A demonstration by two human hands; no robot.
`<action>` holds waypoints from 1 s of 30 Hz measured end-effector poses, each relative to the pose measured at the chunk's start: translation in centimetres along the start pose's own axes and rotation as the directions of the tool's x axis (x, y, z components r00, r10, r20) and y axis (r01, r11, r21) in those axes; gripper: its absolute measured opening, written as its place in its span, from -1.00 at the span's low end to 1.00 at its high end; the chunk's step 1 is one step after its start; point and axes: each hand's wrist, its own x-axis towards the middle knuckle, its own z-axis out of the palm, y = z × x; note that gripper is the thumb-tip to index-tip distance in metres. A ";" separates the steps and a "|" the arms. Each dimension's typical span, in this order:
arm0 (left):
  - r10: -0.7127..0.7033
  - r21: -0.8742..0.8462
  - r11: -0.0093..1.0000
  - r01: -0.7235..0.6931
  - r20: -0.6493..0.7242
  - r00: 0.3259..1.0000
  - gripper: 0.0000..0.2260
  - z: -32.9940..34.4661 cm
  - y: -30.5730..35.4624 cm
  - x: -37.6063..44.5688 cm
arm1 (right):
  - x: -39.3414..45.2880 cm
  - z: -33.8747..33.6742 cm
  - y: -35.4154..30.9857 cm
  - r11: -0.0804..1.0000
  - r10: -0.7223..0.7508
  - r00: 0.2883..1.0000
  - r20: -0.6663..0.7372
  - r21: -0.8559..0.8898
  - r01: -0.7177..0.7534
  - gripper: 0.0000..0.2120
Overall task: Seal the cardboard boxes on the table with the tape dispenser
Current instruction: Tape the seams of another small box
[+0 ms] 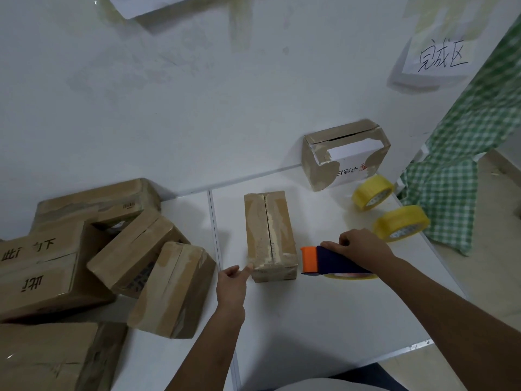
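Head view: tape rolls (390,210) beside tape dispenser (332,262).

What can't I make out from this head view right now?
- Tape roll in the tape dispenser: mostly hidden by its body and the right hand.
- Centre box: far end and underside unseen.
- Left hand: thumb touches box corner; curled fingers' contents hidden.
- Box pile: cut off by frame's left edge.

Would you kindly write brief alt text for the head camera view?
A person's right hand grips a blue-and-orange tape dispenser beside a small cardboard box on a white table, while the left hand touches the box's near corner. More boxes are piled to the left; two yellow tape rolls lie to the right.
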 end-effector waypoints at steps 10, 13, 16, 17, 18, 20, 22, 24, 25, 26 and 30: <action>0.219 0.511 0.826 -0.237 0.097 0.971 -0.15 0.1 0.6 -0.9 | -0.1 0.1 -0.9 0.998 0.004 0.998 -0.066 0.061 0.000 -0.47; 0.115 0.422 0.894 -0.153 0.113 0.987 -0.28 0.2 0.9 -0.8 | 0.0 0.4 -1.1 1.000 0.012 0.998 -0.067 0.011 -0.012 -0.45; 0.026 0.177 0.983 -0.045 0.107 0.994 -0.59 -1.1 1.4 -0.1 | 0.0 0.5 -0.9 1.000 0.018 0.998 -0.067 0.021 -0.017 -0.42; 0.012 0.134 0.991 -0.027 0.108 0.994 -0.68 -1.7 1.7 0.3 | 0.0 0.5 -1.0 1.000 0.017 0.997 -0.069 0.020 -0.016 -0.42; 0.006 0.087 0.996 -0.014 0.097 0.995 -0.77 -2.3 1.8 0.7 | -0.1 0.5 -1.1 1.000 0.016 0.998 -0.066 0.015 -0.015 -0.42; 0.012 0.101 0.995 -0.017 0.042 0.999 -0.90 -3.1 2.4 1.3 | -0.1 0.5 -1.1 1.000 0.017 0.998 -0.053 0.002 -0.017 -0.44; 0.229 0.443 0.874 -0.197 -0.018 0.973 -0.77 -3.4 2.1 1.3 | -0.1 0.6 -1.1 1.000 0.019 0.999 -0.047 -0.004 -0.019 -0.44; 0.628 0.649 0.555 -0.521 0.083 0.774 -0.60 -3.2 1.5 0.0 | -0.1 0.7 -1.0 1.000 0.019 0.998 -0.063 0.001 -0.019 -0.44; 0.753 0.642 0.353 -0.680 0.236 0.614 -0.57 -2.9 1.3 -0.8 | 0.0 0.8 -0.9 1.000 0.017 0.997 -0.071 0.003 -0.017 -0.44; 0.764 0.598 0.142 -0.789 0.441 0.471 -0.54 -2.6 1.1 -1.1 | 0.0 0.8 -0.9 1.000 0.015 0.997 -0.073 0.004 -0.015 -0.43; 0.378 0.470 -0.269 -0.841 0.855 0.356 -0.48 -1.8 0.1 0.5 | -0.1 0.7 -0.9 1.000 0.016 0.998 -0.058 0.017 -0.015 -0.43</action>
